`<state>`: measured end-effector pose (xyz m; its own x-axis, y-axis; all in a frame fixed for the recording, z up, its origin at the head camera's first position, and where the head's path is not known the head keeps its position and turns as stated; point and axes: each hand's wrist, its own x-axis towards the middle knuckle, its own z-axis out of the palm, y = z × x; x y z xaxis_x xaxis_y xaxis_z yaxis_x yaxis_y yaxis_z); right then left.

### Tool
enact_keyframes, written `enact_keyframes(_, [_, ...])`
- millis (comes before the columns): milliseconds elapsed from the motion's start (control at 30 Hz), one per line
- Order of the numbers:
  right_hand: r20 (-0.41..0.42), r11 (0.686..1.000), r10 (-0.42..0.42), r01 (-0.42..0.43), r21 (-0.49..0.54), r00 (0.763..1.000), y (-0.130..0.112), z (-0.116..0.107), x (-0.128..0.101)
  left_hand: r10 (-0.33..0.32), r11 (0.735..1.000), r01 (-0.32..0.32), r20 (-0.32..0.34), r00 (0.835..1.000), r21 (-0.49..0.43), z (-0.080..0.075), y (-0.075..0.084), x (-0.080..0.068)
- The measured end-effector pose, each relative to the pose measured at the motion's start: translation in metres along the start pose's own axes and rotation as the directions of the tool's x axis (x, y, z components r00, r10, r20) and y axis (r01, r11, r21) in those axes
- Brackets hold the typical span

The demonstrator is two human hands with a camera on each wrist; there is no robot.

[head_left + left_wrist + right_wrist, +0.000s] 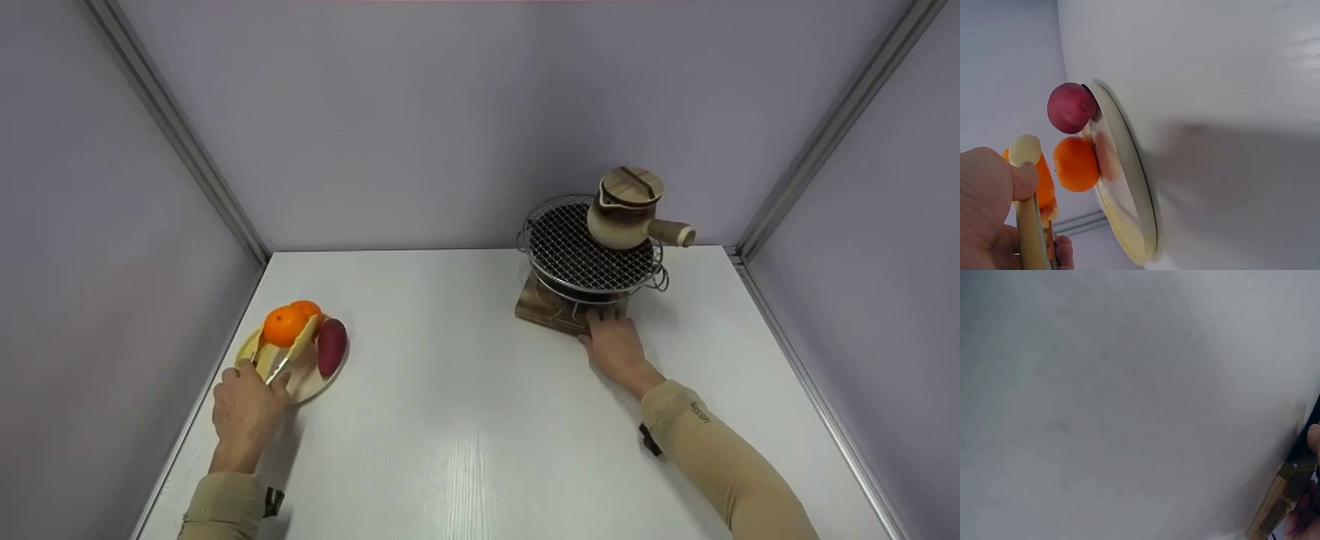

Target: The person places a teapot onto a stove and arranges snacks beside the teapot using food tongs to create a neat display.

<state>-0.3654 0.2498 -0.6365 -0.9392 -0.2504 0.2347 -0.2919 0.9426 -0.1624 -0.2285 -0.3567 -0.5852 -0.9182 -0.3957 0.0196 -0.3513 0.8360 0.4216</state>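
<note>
My left hand [246, 405] grips a pair of tongs [280, 368] with pale tips at the left of the table. Between the tips is an orange [282, 327], which appears raised above the plate [309, 387] in the left wrist view. A second orange [1076, 163] lies on that plate beside a purple-red sweet potato [331, 348]. On the right, my right hand [616, 350] holds the near edge of a wooden base [546, 307] beneath a round wire grill [570, 247]. Its thumb [1314, 437] lies against the base's side; the other fingers are partly out of view.
A small teapot [619, 225] with a wooden lid and side handle stands on the grill's right part. Wire handles [660, 280] stick out from the grill's sides. Grey walls [420, 135] enclose the white table [442, 375] at the back and both sides.
</note>
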Motion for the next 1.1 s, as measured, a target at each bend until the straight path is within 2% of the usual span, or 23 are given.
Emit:
enact_keyframes(233, [-0.02,1.0,-0.013,0.013,0.004,1.0,-0.002,0.0,-0.001,0.039,0.999,-0.039,-0.003,0.999,0.019,-0.002,0.006,0.0])
enact_keyframes(400, [-0.002,1.0,-0.005,0.005,0.001,1.0,-0.003,-0.002,-0.001,0.063,0.998,-0.062,-0.013,0.998,0.021,-0.005,0.013,0.001])
enact_keyframes(600, [0.022,1.0,0.009,-0.009,0.001,1.0,-0.003,-0.002,0.0,0.07,0.997,-0.07,0.009,0.998,0.03,-0.009,0.025,0.006])
enact_keyframes(833, [0.025,1.0,0.014,-0.014,-0.009,1.0,-0.001,-0.001,-0.001,0.121,0.993,-0.121,-0.042,0.992,0.016,-0.01,0.034,0.005])
enact_keyframes(1100, [0.041,0.999,0.018,-0.017,-0.027,0.999,-0.001,-0.003,0.0,0.155,0.987,-0.154,-0.026,0.988,0.041,-0.011,0.049,0.007])
